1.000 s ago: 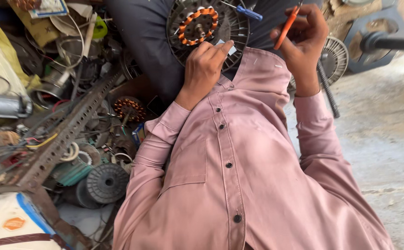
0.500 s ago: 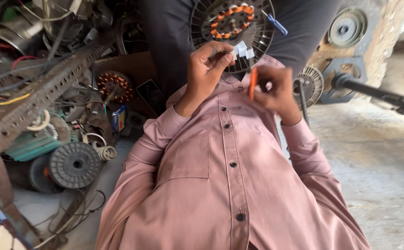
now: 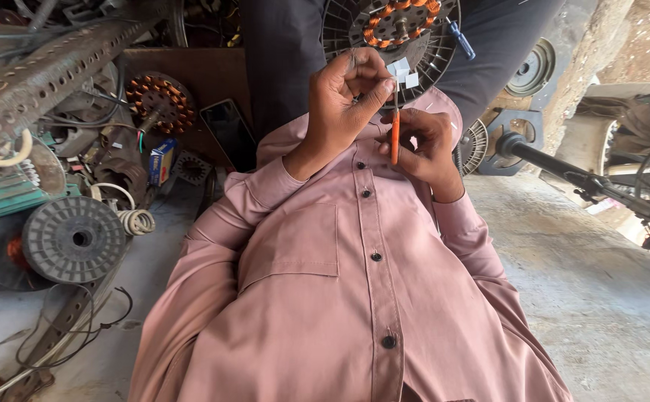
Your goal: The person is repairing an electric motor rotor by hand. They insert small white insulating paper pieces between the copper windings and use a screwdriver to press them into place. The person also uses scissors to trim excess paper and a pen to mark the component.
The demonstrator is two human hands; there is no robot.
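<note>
A slim orange-handled tool [image 3: 395,138] stands nearly upright, gripped at its handle. Just above its tip, small white paper-like tabs [image 3: 401,72] sit against a round, ribbed fan motor [image 3: 354,26] ringed with copper coils, resting on the lap.

The shirt [image 3: 325,298] is smooth, matt pink cloth with glossy dark plastic buttons. The tool [image 3: 395,138] in the right hand [image 3: 425,145] has a glossy orange plastic handle. The fan motor [image 3: 399,33] at the far middle shows dull dark metal ribs and shiny copper wire coils, with small white paper-like slips [image 3: 403,71] by the left hand [image 3: 347,93]. On the left, the perforated bar [image 3: 49,71] is rough, rusty metal, and the round spool [image 3: 74,238] looks matt grey plastic. The phone [image 3: 228,134] has a glossy black face. The floor [image 3: 585,260] is rough, dusty concrete. The trousers [image 3: 280,59] are dark matt cloth.
</note>
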